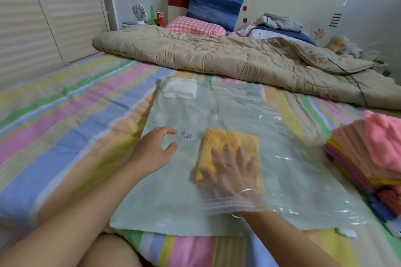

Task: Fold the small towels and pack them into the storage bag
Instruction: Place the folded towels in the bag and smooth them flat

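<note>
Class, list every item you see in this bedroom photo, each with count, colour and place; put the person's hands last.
storage bag: 1, clear, flat on the bed sheet
yellow towel: 1, yellow, folded inside the bag
white towel: 1, white, bag's far left corner
towel stack: 1, pink, orange, yellow, blue, right of bag
quilt: 1, tan, bunched across the far side
bed sheet: 1, pastel stripes, under bag and quilt
blue pillow: 1, blue, against headboard
checked pillow: 1, pink-white, before it
fan: 1, white, bedside
left hand: 1, relaxed, above the bag
right hand: 1, inside bag, flat on yellow towel
</note>
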Demonstrator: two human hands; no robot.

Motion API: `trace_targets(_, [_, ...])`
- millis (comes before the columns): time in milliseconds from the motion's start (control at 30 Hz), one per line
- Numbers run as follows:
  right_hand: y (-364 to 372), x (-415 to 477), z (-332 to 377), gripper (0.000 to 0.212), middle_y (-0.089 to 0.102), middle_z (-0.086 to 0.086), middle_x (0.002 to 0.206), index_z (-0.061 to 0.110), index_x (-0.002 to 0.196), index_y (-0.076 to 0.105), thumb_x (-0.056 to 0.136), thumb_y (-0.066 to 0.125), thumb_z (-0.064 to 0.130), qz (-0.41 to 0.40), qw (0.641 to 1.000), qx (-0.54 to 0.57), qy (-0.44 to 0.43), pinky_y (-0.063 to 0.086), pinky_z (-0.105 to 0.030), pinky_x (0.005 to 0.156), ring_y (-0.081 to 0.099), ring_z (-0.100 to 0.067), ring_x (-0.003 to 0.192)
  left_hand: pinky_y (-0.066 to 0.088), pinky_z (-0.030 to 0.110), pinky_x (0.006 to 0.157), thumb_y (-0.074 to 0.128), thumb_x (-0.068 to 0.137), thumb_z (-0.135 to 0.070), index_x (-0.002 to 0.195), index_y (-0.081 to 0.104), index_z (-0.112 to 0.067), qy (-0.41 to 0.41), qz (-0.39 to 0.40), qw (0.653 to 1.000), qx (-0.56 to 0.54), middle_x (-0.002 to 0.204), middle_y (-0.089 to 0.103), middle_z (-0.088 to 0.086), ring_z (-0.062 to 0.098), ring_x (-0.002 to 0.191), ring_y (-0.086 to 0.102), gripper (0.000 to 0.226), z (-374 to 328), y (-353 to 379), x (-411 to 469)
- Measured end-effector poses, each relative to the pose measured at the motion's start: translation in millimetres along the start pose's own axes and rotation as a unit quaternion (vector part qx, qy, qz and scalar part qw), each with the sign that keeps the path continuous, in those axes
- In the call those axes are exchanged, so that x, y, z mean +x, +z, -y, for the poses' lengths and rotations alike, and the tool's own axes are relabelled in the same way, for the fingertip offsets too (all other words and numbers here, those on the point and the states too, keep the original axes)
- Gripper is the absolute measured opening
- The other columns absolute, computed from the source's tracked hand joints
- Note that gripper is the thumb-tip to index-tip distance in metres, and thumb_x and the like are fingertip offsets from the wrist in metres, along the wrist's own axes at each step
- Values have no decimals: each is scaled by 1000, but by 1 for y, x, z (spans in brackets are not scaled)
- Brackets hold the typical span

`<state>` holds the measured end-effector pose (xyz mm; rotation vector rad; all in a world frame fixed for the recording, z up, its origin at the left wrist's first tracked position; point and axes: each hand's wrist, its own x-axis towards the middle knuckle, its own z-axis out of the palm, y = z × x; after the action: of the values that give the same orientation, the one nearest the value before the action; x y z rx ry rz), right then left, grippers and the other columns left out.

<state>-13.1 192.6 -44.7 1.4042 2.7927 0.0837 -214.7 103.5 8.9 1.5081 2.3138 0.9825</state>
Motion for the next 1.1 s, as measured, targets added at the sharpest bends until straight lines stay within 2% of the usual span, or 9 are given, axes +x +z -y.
trace_targets(133, [-6,42,-12,76,-4,5,161,43,149,3,83,15,78,16,999,39,13,-14,-65,108,-14,-35,145,30,24,106,57,92,-32,128,55,-22,34,-3,998,54,142,47,-5,13,133,41,38,6,9,28])
trace_targets(300, [1,102,-22,108,-2,6,161,46,148,5,52,-21,89,30,999,-10,-38,-8,-67,107,-10,-36,146,19,27,115,50,91,-49,139,44,-27,38,13,995,88,155,29,-4,12,143,26,53,19,20,78])
trace_targets(433, [3,154,-24,88,7,5,160,44,148,7,68,-1,78,-34,999,17,-20,-1,-64,111,4,-35,146,13,33,120,37,92,-59,147,26,-37,80,62,989,110,160,9,-10,9,147,6,60,19,33,124])
trace_targets(633, [9,232,-29,75,1,5,161,45,149,4,81,9,76,-20,999,24,-29,-9,-64,110,-2,-31,147,-5,34,121,18,74,-78,150,1,-44,122,135,960,211,159,-20,-9,6,144,-21,85,21,47,176])
trace_targets(833, [-1,280,-33,71,3,7,161,43,149,9,86,21,73,-2,999,36,-37,-5,-59,113,-4,-23,148,-5,30,119,40,88,-67,147,1,-50,106,207,952,199,157,-23,-15,2,143,-21,73,33,54,174])
trace_targets(900, [-2,272,-32,73,0,8,161,44,149,5,84,19,75,0,1000,27,-4,-8,-59,113,-7,-24,148,-2,29,118,34,80,-77,146,1,-53,97,214,954,186,156,-21,-19,0,143,-19,78,35,53,171])
trace_targets(967, [5,254,-29,82,-6,7,161,46,149,-1,75,4,81,2,998,26,51,-8,-62,112,-11,-29,147,4,29,118,22,67,-89,145,3,-55,78,200,964,154,156,-17,-24,0,145,-11,87,36,52,173])
trace_targets(1033, [8,234,-22,94,-12,3,160,46,148,-7,61,-8,82,17,996,48,79,-13,-65,106,-16,-36,145,7,33,120,11,59,-95,145,5,-55,66,143,979,127,157,-13,-24,3,146,-4,95,37,53,181])
trace_targets(1100, [8,224,-12,88,-21,-2,158,44,147,-15,67,-6,78,17,996,45,71,-23,-68,96,-25,-43,140,1,39,121,2,54,-97,146,3,-53,59,92,983,150,158,-14,-20,4,147,-7,102,38,53,195])
